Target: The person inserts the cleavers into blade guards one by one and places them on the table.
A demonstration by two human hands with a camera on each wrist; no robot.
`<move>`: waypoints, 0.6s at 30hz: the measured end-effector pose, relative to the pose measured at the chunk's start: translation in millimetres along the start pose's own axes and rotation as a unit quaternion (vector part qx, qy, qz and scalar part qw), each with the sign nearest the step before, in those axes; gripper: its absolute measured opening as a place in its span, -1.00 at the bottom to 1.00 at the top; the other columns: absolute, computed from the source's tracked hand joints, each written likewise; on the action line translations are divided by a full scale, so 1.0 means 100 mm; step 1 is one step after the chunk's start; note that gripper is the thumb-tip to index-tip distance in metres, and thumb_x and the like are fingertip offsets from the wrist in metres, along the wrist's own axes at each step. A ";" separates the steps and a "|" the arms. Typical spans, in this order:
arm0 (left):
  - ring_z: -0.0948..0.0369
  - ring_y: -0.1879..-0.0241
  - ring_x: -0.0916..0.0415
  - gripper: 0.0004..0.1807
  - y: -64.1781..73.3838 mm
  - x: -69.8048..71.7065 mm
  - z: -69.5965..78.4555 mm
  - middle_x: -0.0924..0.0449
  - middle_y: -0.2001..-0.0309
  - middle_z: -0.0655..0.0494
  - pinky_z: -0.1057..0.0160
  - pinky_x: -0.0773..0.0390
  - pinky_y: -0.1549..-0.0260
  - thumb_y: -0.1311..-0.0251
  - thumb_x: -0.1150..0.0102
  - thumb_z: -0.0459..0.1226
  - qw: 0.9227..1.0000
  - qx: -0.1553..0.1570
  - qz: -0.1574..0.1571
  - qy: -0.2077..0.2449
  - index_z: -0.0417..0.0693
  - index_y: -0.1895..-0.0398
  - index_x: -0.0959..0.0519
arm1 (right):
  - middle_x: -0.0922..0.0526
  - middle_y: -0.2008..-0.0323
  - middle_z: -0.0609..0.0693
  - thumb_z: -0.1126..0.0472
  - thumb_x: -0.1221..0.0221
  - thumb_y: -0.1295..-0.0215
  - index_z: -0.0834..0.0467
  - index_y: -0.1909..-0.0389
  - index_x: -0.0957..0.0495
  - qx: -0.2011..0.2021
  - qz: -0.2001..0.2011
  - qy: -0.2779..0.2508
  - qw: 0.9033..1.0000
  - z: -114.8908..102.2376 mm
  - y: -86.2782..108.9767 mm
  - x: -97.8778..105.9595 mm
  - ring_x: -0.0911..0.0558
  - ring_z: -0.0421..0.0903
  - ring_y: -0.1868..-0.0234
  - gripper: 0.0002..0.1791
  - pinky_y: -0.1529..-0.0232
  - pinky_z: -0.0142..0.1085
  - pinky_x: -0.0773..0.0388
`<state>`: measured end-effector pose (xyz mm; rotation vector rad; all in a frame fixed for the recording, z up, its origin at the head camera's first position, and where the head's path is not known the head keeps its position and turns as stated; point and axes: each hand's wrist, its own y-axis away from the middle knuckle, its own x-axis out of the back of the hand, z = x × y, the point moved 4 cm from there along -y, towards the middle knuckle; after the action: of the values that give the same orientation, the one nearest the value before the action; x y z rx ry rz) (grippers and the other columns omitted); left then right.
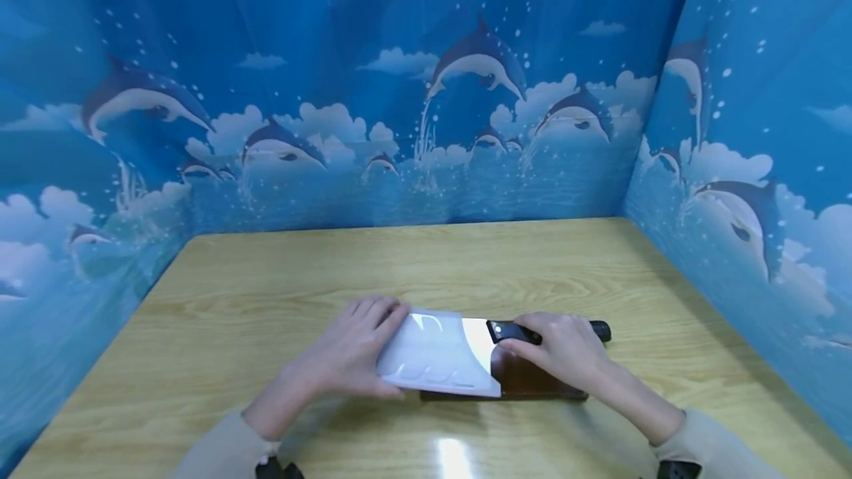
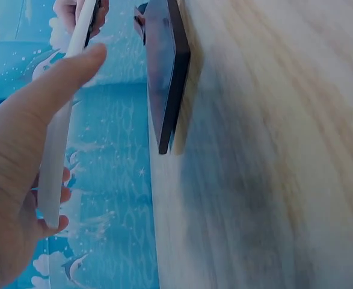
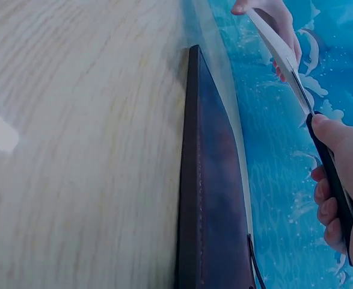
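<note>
In the head view a cleaver lies level above the table, its blade (image 1: 477, 338) mostly inside a whitish plastic blade guard (image 1: 433, 357). My left hand (image 1: 359, 353) grips the guard at its outer end, thumb on one face and fingers on the other, as the left wrist view shows. The cleaver's black handle (image 1: 512, 332) is held in my right hand (image 1: 562, 346), with the thumb along it and fingers curled around. A strip of bare blade shows between guard and handle. Under the cleaver, a flat brown leather case (image 1: 532, 379) rests on the table, partly covered from above.
The wood-grain table (image 1: 279, 279) reaches back to a blue curtain (image 1: 373, 94) printed with dolphins, which also hangs along both sides. A thin black strap (image 3: 255, 262) hangs by the case's edge in the right wrist view. Light glares off the table's front (image 1: 454, 458).
</note>
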<state>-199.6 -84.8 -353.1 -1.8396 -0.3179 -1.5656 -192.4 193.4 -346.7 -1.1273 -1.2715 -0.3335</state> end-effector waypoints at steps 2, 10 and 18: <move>-0.03 -0.14 -0.26 0.24 0.00 0.01 -0.03 -0.31 -0.16 -0.16 -0.04 -0.26 -0.15 0.42 -0.30 0.37 1.000 -0.002 0.006 0.020 -0.24 -0.31 -0.22 | -0.68 0.46 -0.12 -0.15 -0.28 -0.02 0.08 0.33 -0.67 -0.004 -0.004 -0.002 1.000 0.03 0.00 0.01 -0.41 -0.37 0.67 -0.62 0.74 -0.51 -0.17; -0.03 -0.16 -0.25 0.13 -0.06 0.05 -0.18 -0.27 -0.20 -0.16 -0.01 -0.32 -0.12 0.32 -0.34 0.22 0.997 -0.003 -0.008 0.077 -0.25 -0.32 -0.22 | -0.65 0.44 -0.11 -0.19 -0.23 -0.07 0.10 0.25 -0.66 -0.069 -0.089 -0.050 0.992 0.21 -0.07 0.07 -0.33 -0.33 0.62 -0.56 0.68 -0.44 -0.22; -0.01 -0.13 -0.25 0.09 -0.31 0.01 -0.31 -0.28 -0.16 -0.14 0.04 -0.33 -0.10 0.32 -0.36 0.15 0.996 -0.015 -0.019 0.082 -0.25 -0.31 -0.25 | -0.57 0.49 -0.03 -0.14 -0.17 -0.17 0.21 0.19 -0.59 -0.157 -0.217 -0.186 0.945 0.57 -0.19 0.11 -0.48 -0.15 0.52 -0.53 0.51 -0.26 -0.47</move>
<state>-241.2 -82.1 -340.4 -1.7239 -0.2559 -1.7435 -235.6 234.6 -335.1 -1.2050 -1.8573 -0.6947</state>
